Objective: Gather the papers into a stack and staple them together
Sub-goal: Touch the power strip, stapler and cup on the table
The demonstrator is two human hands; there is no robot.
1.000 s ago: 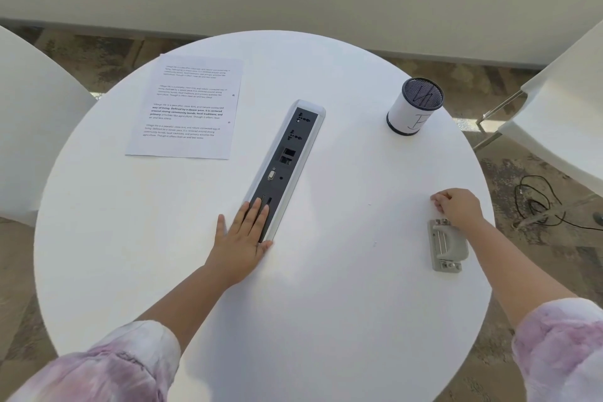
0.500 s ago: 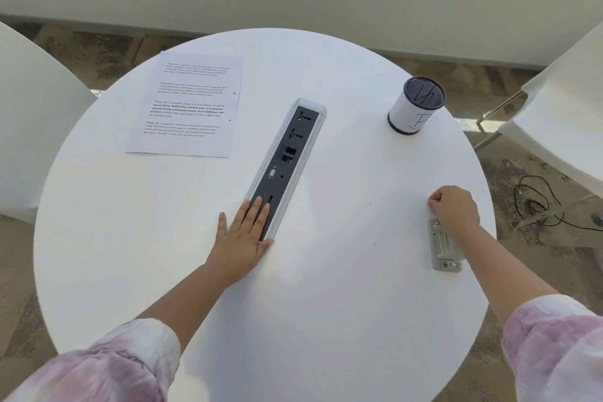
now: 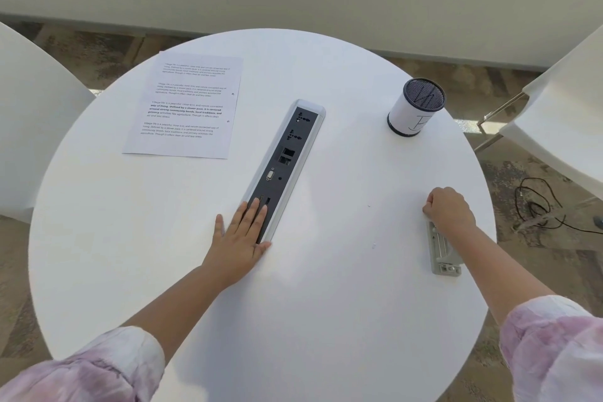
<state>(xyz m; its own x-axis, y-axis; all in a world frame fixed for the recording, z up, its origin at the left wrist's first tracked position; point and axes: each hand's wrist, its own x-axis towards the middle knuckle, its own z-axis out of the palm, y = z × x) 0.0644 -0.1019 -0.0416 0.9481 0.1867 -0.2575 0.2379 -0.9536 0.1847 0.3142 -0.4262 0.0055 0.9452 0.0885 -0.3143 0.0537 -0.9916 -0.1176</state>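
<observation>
A printed sheet of paper [image 3: 186, 108] lies flat at the far left of the round white table [image 3: 326, 303]; I cannot tell if more sheets lie under it. A grey stapler [image 3: 442, 251] lies near the table's right edge. My right hand [image 3: 448, 209] sits on the stapler's far end with its fingers curled round it, hiding that end. My left hand [image 3: 241, 235] lies flat on the table's middle, its straight fingers resting on the near end of the socket panel [image 3: 287, 153].
A white cup with a black mesh top [image 3: 414, 108] stands at the far right of the table. White chairs stand at the left [image 3: 29, 127] and right [image 3: 561, 114]. A black cable [image 3: 538, 206] lies on the floor to the right.
My right hand has slid from just beyond the stapler onto its far end and curled over it. My left hand and the paper have not moved.
</observation>
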